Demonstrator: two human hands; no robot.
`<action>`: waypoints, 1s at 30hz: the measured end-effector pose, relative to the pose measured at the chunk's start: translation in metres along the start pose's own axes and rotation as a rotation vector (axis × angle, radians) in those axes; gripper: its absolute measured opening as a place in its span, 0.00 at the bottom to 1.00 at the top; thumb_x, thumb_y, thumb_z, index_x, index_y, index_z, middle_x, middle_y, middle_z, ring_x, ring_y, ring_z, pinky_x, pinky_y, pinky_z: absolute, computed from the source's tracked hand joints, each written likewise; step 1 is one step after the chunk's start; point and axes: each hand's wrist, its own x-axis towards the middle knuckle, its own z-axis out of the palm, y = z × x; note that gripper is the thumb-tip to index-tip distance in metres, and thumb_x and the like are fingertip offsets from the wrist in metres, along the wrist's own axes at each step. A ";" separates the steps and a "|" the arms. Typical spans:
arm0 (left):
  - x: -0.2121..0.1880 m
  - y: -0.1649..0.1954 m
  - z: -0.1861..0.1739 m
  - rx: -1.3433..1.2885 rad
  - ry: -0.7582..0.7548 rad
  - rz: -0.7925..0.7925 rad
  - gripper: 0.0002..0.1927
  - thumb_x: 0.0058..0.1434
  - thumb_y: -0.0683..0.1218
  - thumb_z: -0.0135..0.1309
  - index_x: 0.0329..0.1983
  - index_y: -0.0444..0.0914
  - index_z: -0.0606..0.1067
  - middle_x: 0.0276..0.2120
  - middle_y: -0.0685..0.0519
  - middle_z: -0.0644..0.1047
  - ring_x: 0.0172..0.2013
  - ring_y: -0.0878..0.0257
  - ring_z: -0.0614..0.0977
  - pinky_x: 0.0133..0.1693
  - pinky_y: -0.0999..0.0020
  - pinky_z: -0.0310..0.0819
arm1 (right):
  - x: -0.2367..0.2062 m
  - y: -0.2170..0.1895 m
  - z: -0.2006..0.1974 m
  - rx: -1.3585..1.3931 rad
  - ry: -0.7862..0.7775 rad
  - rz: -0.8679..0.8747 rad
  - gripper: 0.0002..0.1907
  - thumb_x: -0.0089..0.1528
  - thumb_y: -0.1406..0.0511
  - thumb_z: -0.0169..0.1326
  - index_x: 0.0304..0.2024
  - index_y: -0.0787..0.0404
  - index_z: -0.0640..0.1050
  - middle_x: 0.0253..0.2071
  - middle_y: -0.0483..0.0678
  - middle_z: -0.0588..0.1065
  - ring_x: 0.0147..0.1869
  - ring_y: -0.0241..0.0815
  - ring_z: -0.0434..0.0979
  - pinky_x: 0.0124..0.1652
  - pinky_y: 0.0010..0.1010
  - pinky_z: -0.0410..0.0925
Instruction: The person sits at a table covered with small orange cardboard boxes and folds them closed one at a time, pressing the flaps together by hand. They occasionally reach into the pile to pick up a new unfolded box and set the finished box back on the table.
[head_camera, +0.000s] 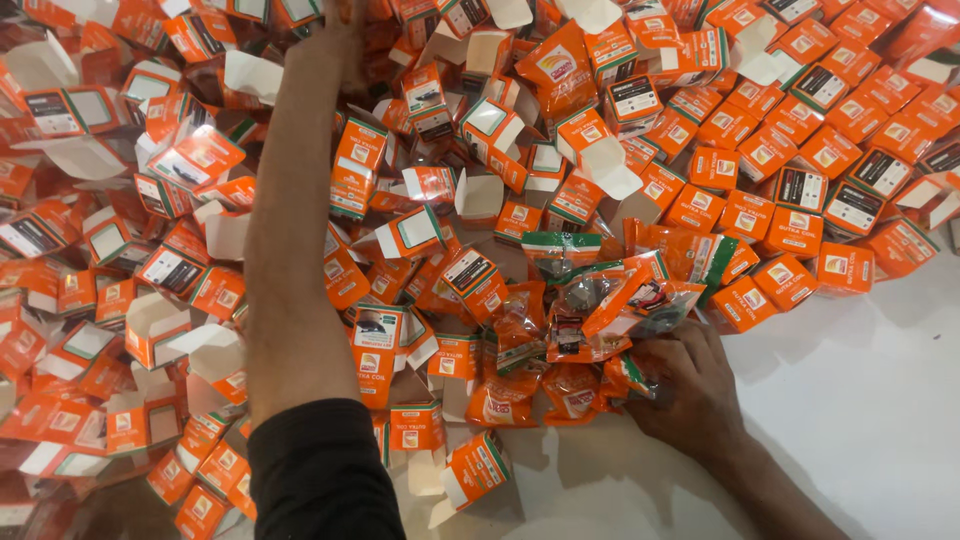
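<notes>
Nearest of all, a small orange carton is lying on its side on the bare white table, its end flaps hanging open and its inside showing white. Just right of it and a little farther, the right hand is pressing down at the near edge of a heap of clear-and-orange plastic packets; its fingers are curling around the nearest packets, grasping them, and dark small parts are showing through the clear film. The heap is spreading from the fingertips leftward and away, so the packets are sitting directly under and beyond the grip. To the left, the left arm in a dark sleeve is stretching far across the pile, and the left hand is reaching the far edge of the view, where it is too cut off to tell whether it is clenched or released. All around the arm, loose orange cartons are lying jumbled with flaps open, showing bare white insides. On the far right, closed orange cartons are sitting packed in tidy diagonal rows.
</notes>
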 end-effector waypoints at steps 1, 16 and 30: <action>0.004 0.004 -0.003 0.002 -0.012 -0.007 0.63 0.51 0.50 0.69 0.81 0.49 0.39 0.76 0.38 0.45 0.69 0.36 0.65 0.58 0.38 0.72 | 0.000 0.001 0.000 -0.005 0.000 0.012 0.34 0.33 0.67 0.71 0.42 0.58 0.74 0.46 0.52 0.72 0.53 0.60 0.72 0.52 0.50 0.68; -0.039 0.021 -0.002 -0.649 0.121 0.195 0.25 0.56 0.48 0.59 0.59 0.46 0.77 0.50 0.47 0.83 0.49 0.49 0.84 0.48 0.52 0.79 | 0.002 0.001 -0.002 0.018 0.005 -0.023 0.34 0.36 0.65 0.73 0.43 0.58 0.75 0.48 0.54 0.72 0.55 0.61 0.71 0.53 0.50 0.67; -0.122 -0.021 -0.106 -0.403 0.805 0.327 0.14 0.55 0.35 0.53 0.45 0.31 0.72 0.34 0.47 0.77 0.32 0.62 0.79 0.32 0.65 0.76 | 0.001 -0.001 -0.010 -0.020 0.060 -0.100 0.28 0.45 0.60 0.73 0.44 0.56 0.76 0.49 0.52 0.72 0.58 0.58 0.71 0.59 0.50 0.64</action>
